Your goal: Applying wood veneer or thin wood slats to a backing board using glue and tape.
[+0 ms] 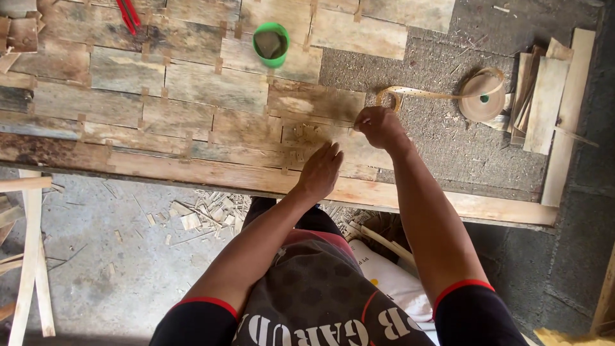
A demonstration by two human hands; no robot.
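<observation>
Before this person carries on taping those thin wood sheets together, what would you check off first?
1. Left hand pressing flat on the wood sheets: ok.
2. Right hand pinching the paper tape at the seam: ok, though the fingertips are hidden.
3. Tape running free from the tape roll with no tangle: ok, only a loop near the hand.
4. Sheets butted tightly under the hands: cannot tell.
5. Green cup and red-handled tool out of the hands' way: ok.
6. Stack of spare strips within reach on the right: ok, as it seems.
</observation>
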